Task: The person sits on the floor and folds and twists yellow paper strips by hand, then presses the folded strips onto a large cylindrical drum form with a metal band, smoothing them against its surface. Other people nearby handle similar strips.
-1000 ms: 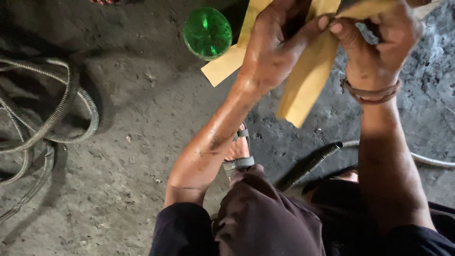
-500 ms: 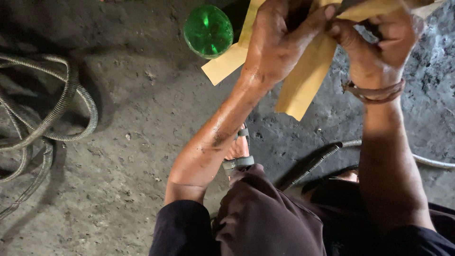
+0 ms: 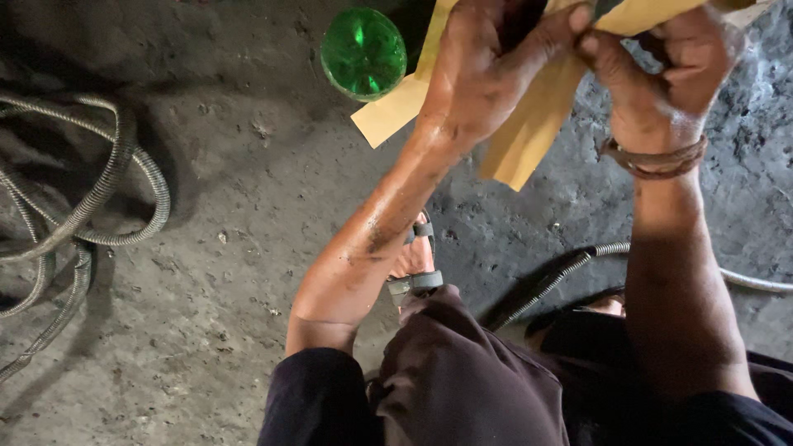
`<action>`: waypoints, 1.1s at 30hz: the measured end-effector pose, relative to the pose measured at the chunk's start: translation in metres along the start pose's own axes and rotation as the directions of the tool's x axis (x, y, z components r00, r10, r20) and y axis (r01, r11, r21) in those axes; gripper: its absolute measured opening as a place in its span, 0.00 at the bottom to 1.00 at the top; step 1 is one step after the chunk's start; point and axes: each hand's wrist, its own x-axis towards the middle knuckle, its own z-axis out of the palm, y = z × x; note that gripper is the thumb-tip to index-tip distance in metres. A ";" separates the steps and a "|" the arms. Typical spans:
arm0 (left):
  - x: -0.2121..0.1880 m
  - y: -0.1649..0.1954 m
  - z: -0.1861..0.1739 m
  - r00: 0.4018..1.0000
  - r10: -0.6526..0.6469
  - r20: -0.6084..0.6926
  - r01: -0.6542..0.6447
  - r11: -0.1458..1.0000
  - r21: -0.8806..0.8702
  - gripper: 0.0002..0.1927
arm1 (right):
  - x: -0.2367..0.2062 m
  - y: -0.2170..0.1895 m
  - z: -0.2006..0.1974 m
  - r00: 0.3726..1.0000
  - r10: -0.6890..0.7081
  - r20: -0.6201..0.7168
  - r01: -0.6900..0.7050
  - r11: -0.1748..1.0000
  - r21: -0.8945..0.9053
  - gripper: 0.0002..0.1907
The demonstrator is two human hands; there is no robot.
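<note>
Both hands are raised at the top of the head view, gripping a folded sheet of tan paper [image 3: 529, 136]. My left hand [image 3: 487, 66] closes over its upper left part, thumb stretched toward the right. My right hand [image 3: 661, 70], with a brown band on the wrist, pinches the paper's top right edge. The hands nearly touch at the thumbs. The paper's upper part runs out of view; two of its corners hang down below the hands.
A green plastic bottle [image 3: 363, 51] stands on the dirty concrete floor [image 3: 206, 314] just left of the paper. Coiled corrugated hoses [image 3: 107, 206] lie at the left. Another hose [image 3: 570, 272] runs by my sandalled foot [image 3: 415, 264] and dark-clad knees.
Both hands have shifted slightly up and right with the paper, which is now pulled closer between them. The floor objects have stayed where they were.
</note>
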 end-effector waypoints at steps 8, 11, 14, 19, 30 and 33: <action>-0.005 0.010 0.004 0.996 0.067 -0.057 -0.055 0.977 0.205 0.09 | 0.010 0.009 -0.004 0.958 -0.241 0.154 0.243 0.970 0.007 0.08; 0.004 0.010 0.006 0.995 -0.035 -0.092 0.048 0.988 0.149 0.07 | 0.016 0.008 0.000 0.894 -0.430 0.126 0.441 0.893 -0.085 0.08; 0.008 0.009 0.004 0.980 -0.161 -0.114 0.175 0.976 0.129 0.09 | 0.016 0.003 0.003 0.884 -0.462 0.073 0.467 0.871 -0.154 0.08; -0.002 0.011 0.000 0.999 0.016 -0.030 -0.011 0.987 0.162 0.08 | -0.002 -0.006 -0.003 0.982 -0.168 0.083 0.166 0.986 0.028 0.11; 0.004 -0.011 0.001 0.996 -0.080 -0.026 0.078 0.996 -0.049 0.04 | 0.004 0.011 0.002 0.938 -0.346 0.014 0.345 0.931 -0.116 0.11; 0.004 -0.013 0.000 1.000 -0.027 -0.007 0.026 0.997 -0.076 0.06 | -0.002 0.005 0.001 0.986 -0.167 -0.015 0.167 0.986 0.011 0.13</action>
